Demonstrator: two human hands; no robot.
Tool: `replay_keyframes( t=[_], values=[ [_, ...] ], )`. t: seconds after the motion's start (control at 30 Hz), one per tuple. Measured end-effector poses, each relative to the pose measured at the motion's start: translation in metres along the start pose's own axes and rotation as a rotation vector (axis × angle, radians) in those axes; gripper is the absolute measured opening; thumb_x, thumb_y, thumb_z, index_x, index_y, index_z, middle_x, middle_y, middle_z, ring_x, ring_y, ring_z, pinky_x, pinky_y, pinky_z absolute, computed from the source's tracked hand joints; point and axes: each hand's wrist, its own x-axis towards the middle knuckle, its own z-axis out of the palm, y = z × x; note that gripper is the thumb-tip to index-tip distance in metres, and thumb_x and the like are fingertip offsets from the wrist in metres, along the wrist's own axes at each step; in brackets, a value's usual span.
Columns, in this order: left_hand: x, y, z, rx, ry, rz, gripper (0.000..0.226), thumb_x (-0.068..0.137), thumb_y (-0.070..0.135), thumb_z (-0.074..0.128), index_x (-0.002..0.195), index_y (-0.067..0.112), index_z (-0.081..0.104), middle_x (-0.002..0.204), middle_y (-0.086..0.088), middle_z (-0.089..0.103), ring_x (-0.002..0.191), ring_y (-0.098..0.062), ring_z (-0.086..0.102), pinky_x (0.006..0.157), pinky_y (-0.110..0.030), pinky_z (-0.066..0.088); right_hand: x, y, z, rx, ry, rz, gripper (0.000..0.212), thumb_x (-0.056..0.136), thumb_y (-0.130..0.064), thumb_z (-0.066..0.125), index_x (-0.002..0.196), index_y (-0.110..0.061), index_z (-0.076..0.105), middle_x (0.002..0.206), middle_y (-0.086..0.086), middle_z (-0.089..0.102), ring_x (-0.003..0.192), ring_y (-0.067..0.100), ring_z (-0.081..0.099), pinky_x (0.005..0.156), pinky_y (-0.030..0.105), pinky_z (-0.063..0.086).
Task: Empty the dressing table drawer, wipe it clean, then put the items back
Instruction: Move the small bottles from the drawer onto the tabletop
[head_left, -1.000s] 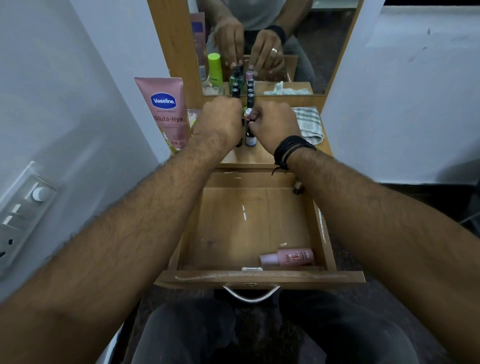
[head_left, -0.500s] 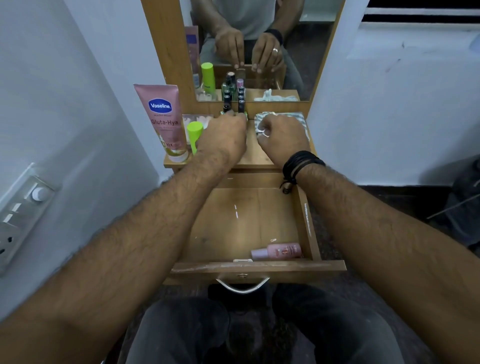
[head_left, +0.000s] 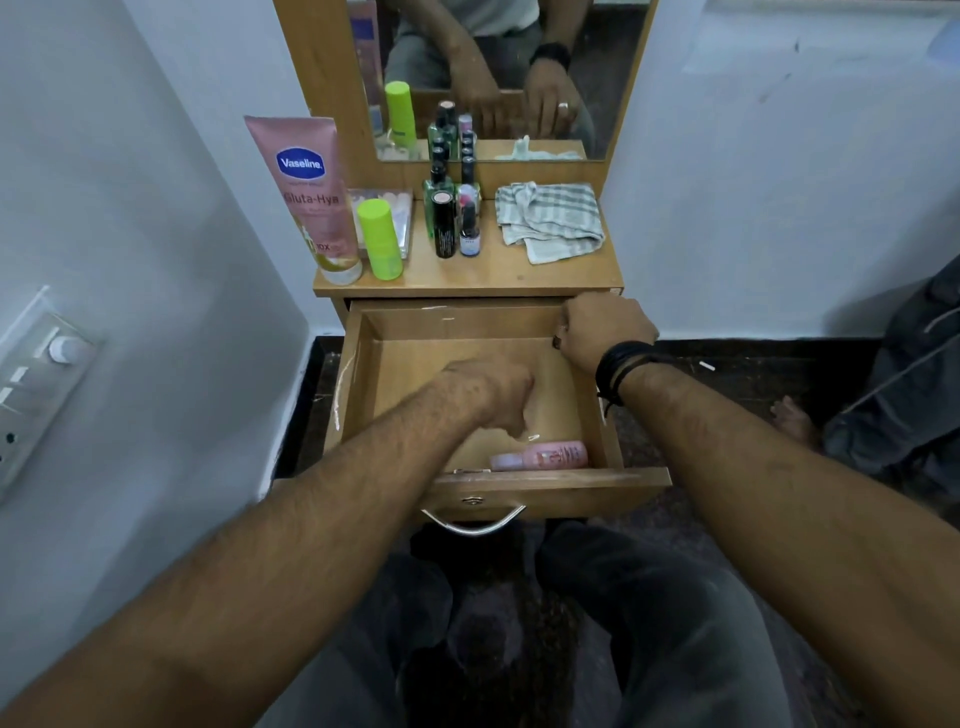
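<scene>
The wooden drawer (head_left: 545, 480) is pulled out over my knees. A pink bottle (head_left: 550, 456) lies on its side against the front wall. My left hand (head_left: 488, 389) reaches down inside the drawer, fingers loosely curled just left of and above the pink bottle, holding nothing I can see. My right hand (head_left: 602, 327) is closed at the drawer's back right corner, with a small dark item (head_left: 557, 341) peeking out at its fingertips. A striped cloth (head_left: 550, 218) lies crumpled on the table top (head_left: 467, 278) at the right.
On the table top stand a pink Vaseline tube (head_left: 306, 192), a green-capped bottle (head_left: 382, 239), a black tube (head_left: 444, 223) and several small bottles (head_left: 469, 234) before the mirror (head_left: 493, 52). White walls close both sides. A switch panel (head_left: 36, 374) is on the left wall.
Both hands have come down from the bottles on the table top into the drawer. The left went toward the pink bottle, the right to the back right corner.
</scene>
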Motion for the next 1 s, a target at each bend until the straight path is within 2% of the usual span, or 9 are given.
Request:
replay_keyframes(
  t=[0.13, 0.2, 0.33, 0.4, 0.53, 0.6, 0.73, 0.87, 1.0],
  values=[
    [0.006, 0.0, 0.017, 0.026, -0.154, 0.007, 0.043, 0.083, 0.043, 0.079, 0.112, 0.012, 0.071, 0.093, -0.005, 0.072, 0.057, -0.012, 0.056, 0.066, -0.032, 0.056, 0.003, 0.002, 0.021, -0.077, 0.008, -0.021, 0.031, 0.092, -0.025, 0.057, 0.121, -0.022, 0.064, 0.122, 0.007, 0.06, 0.113, 0.034, 0.056, 0.087, 0.051, 0.053],
    [0.008, -0.001, 0.023, 0.045, -0.184, 0.012, 0.037, 0.083, 0.039, 0.079, 0.109, 0.013, 0.072, 0.095, -0.006, 0.073, 0.056, -0.012, 0.056, 0.056, -0.027, 0.05, 0.007, 0.002, 0.027, -0.096, 0.008, -0.034, 0.03, 0.092, -0.024, 0.056, 0.122, -0.024, 0.063, 0.124, 0.004, 0.058, 0.116, 0.033, 0.052, 0.084, 0.051, 0.05],
    [0.013, -0.005, 0.032, 0.024, -0.192, 0.021, 0.022, 0.086, 0.034, 0.074, 0.098, 0.015, 0.075, 0.08, 0.001, 0.069, 0.061, -0.012, 0.057, 0.056, -0.028, 0.047, 0.016, 0.004, 0.036, -0.121, 0.012, -0.034, 0.031, 0.093, -0.024, 0.056, 0.124, -0.026, 0.062, 0.127, 0.0, 0.053, 0.12, 0.033, 0.047, 0.082, 0.054, 0.047],
    [0.014, -0.006, 0.033, 0.003, -0.196, 0.033, 0.02, 0.087, 0.033, 0.074, 0.095, 0.015, 0.075, 0.076, 0.003, 0.067, 0.063, -0.013, 0.059, 0.059, -0.029, 0.05, 0.019, 0.003, 0.039, -0.13, 0.017, -0.034, 0.03, 0.095, -0.023, 0.056, 0.125, -0.024, 0.063, 0.13, 0.002, 0.05, 0.121, 0.034, 0.046, 0.083, 0.054, 0.047],
    [0.014, -0.01, 0.034, -0.041, -0.201, 0.06, 0.026, 0.087, 0.034, 0.071, 0.102, 0.013, 0.076, 0.095, -0.002, 0.074, 0.089, -0.021, 0.068, 0.083, -0.038, 0.059, 0.024, 0.0, 0.043, -0.149, 0.051, -0.038, 0.029, 0.097, -0.018, 0.055, 0.125, -0.018, 0.062, 0.131, 0.006, 0.05, 0.121, 0.035, 0.048, 0.085, 0.055, 0.049],
    [0.013, -0.012, 0.036, -0.056, -0.199, 0.073, 0.027, 0.087, 0.034, 0.07, 0.101, 0.011, 0.075, 0.097, -0.004, 0.074, 0.092, -0.022, 0.068, 0.085, -0.039, 0.058, 0.026, -0.001, 0.043, -0.137, 0.082, -0.053, 0.027, 0.098, -0.017, 0.054, 0.124, -0.017, 0.059, 0.129, 0.006, 0.051, 0.119, 0.034, 0.049, 0.083, 0.054, 0.049],
    [0.013, -0.019, 0.035, -0.079, -0.19, 0.091, 0.029, 0.084, 0.039, 0.072, 0.09, 0.01, 0.074, 0.088, -0.004, 0.073, 0.084, -0.021, 0.068, 0.078, -0.036, 0.058, 0.029, 0.0, 0.045, -0.136, 0.099, -0.094, 0.023, 0.098, -0.021, 0.052, 0.121, -0.019, 0.057, 0.125, 0.004, 0.056, 0.119, 0.032, 0.051, 0.088, 0.053, 0.05],
    [0.008, -0.027, 0.031, -0.104, -0.167, 0.085, 0.04, 0.079, 0.044, 0.074, 0.102, 0.011, 0.071, 0.097, -0.008, 0.073, 0.089, -0.027, 0.07, 0.08, -0.041, 0.06, 0.031, 0.002, 0.047, -0.156, 0.115, -0.121, 0.019, 0.099, -0.024, 0.051, 0.117, -0.02, 0.058, 0.122, 0.004, 0.059, 0.116, 0.031, 0.053, 0.092, 0.052, 0.049],
    [0.0, -0.036, 0.019, -0.183, -0.072, 0.084, 0.036, 0.081, 0.033, 0.075, 0.109, 0.012, 0.067, 0.094, -0.011, 0.073, 0.072, -0.029, 0.07, 0.062, -0.032, 0.056, 0.031, 0.003, 0.046, -0.162, 0.15, -0.135, 0.019, 0.099, -0.022, 0.048, 0.115, -0.019, 0.059, 0.12, 0.004, 0.06, 0.115, 0.031, 0.055, 0.093, 0.05, 0.048]
  ],
)
